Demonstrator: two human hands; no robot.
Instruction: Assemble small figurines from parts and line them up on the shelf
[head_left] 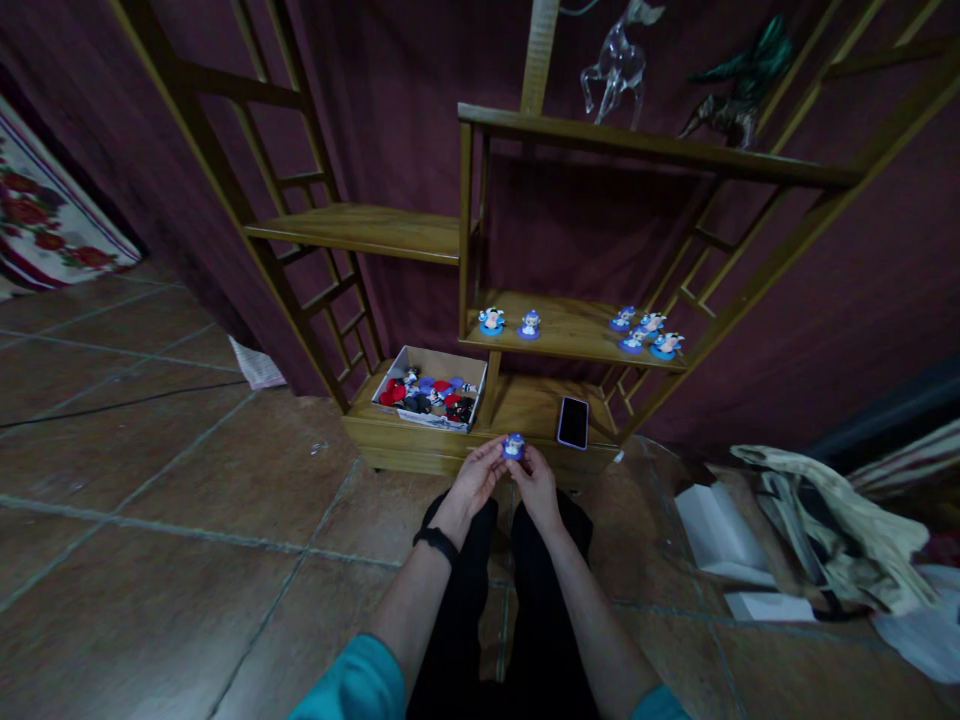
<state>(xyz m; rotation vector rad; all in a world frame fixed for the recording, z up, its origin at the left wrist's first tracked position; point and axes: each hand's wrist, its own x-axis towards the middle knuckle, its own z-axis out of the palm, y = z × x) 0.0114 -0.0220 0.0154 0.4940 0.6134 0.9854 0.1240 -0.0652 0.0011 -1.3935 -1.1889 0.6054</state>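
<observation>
Between my fingertips is a small purple-and-white figurine (514, 446), held in front of the low shelf. My left hand (480, 474) grips it from the left side, and my right hand (536, 478) pinches it from the right. Just ahead on the left, an open cardboard box (480, 385) holds several red, purple and black figurines. On the shelf board above stand a pig-like figurine (492, 320) on a blue base and a purple figurine (529, 324). More of both kinds, such as another pig-like figurine (666, 345), cluster at that board's right end.
A phone (573, 423) lies on the lowest shelf, right of the box. Glass horse (616, 65) and dark green (739, 90) ornaments stand on the upper shelf. White boxes (724, 535) and a cloth bag (847, 520) lie on the tiled floor at right. A cable (120, 402) crosses the floor at left.
</observation>
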